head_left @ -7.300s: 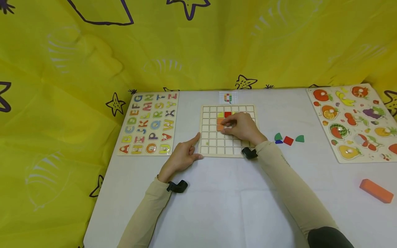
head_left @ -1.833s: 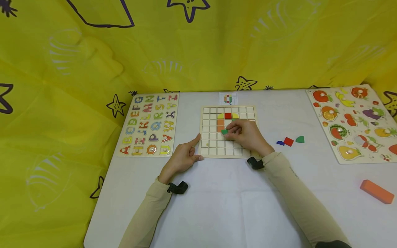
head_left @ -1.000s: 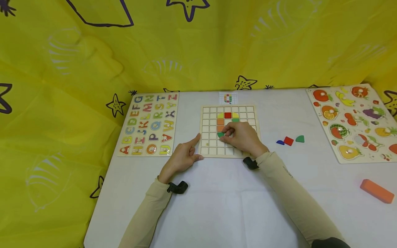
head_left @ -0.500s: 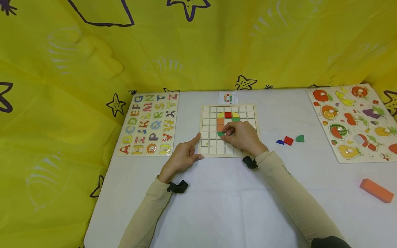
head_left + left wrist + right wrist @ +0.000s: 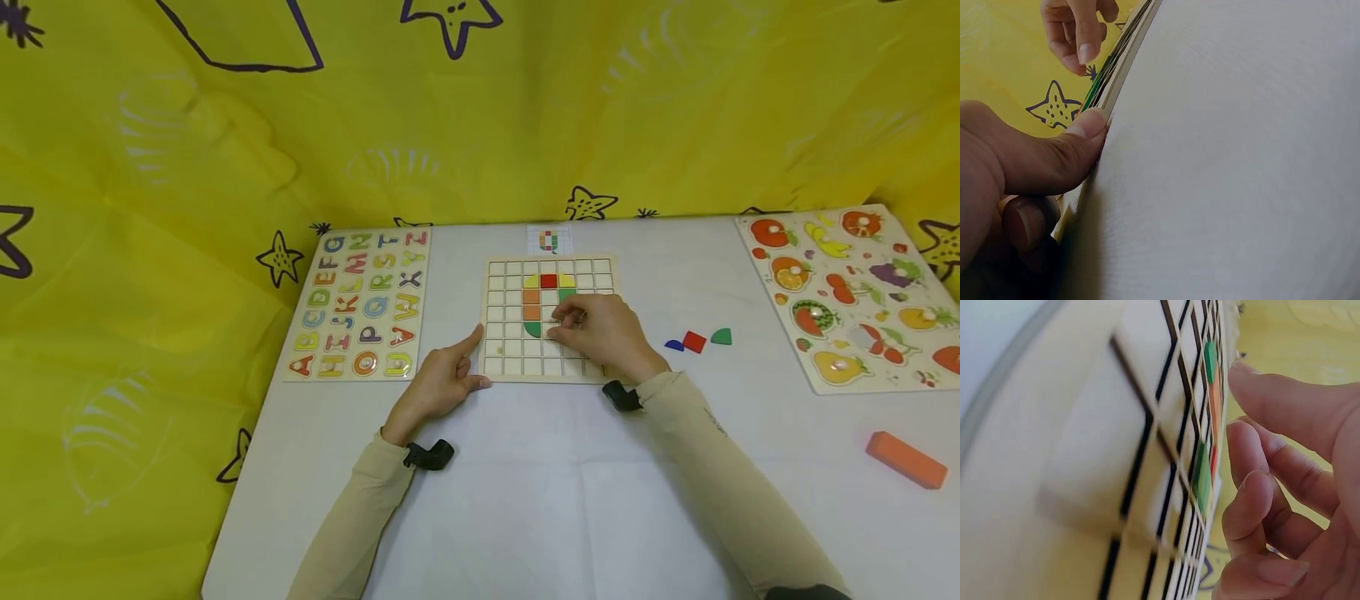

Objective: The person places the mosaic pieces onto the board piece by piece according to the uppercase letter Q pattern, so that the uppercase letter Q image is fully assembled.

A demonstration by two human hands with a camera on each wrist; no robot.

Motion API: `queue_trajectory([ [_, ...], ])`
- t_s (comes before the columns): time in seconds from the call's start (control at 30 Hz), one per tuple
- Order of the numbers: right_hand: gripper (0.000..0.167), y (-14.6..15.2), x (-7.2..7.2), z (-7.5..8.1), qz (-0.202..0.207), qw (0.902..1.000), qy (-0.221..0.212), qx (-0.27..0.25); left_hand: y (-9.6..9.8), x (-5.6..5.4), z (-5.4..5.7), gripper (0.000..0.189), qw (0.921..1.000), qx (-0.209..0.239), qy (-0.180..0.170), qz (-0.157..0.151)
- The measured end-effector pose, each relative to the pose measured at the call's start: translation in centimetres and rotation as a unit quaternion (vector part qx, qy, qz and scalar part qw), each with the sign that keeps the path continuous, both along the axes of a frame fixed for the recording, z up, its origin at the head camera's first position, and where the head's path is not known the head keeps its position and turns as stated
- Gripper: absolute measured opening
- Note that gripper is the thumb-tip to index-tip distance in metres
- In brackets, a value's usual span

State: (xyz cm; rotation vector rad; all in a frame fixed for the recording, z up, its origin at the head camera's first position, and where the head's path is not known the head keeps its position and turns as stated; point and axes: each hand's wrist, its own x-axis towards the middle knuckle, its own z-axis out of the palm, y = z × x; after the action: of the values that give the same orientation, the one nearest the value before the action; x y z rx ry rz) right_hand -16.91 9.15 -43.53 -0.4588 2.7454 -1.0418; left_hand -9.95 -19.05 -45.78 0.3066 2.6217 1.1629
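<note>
In the head view a wooden grid board lies on the white table. My left hand touches its near left corner, index finger straight along the left side and thumb at the front edge. My right hand hovers over the board's middle, fingers loosely curled, holding nothing; the right wrist view shows the fingertips empty. Set in the grid are a red square, yellow pieces, orange squares, a green piece partly behind the right hand, and a green quarter-circle below the orange squares.
Right of the board lie a blue piece, a red square and a green quarter-circle. A pattern card stands beyond it. An alphabet puzzle is left, a fruit puzzle and orange block right.
My right hand carried a green quarter-circle to the grid, pressed it in below the orange squares, then let go and drew back to the right. The left hand stayed at the corner.
</note>
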Motion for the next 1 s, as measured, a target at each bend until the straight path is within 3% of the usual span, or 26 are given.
queue_trajectory([
  [0.23, 0.021, 4.1, 0.3, 1.1, -0.026, 0.9994, -0.011, 0.019, 0.2, 0.0, 0.0, 0.087, 1.0000, -0.004, -0.007, 0.005],
  [0.47, 0.019, 9.0, 0.7, 1.8, -0.050, 0.9972, 0.011, 0.054, 0.1, 0.0, -0.1, 0.087, 1.0000, -0.007, 0.003, 0.000],
  [0.73, 0.028, 12.5, 1.1, 1.7, -0.076, 0.9915, -0.008, 0.106, -0.2, 0.2, -0.2, 0.088, 1.0000, -0.006, -0.001, 0.002],
  [1.0, 0.032, 14.8, 1.7, 1.4, -0.070, 0.9869, -0.027, 0.143, -0.1, -0.1, -0.3, 0.087, 1.0000, -0.004, 0.004, -0.007],
])
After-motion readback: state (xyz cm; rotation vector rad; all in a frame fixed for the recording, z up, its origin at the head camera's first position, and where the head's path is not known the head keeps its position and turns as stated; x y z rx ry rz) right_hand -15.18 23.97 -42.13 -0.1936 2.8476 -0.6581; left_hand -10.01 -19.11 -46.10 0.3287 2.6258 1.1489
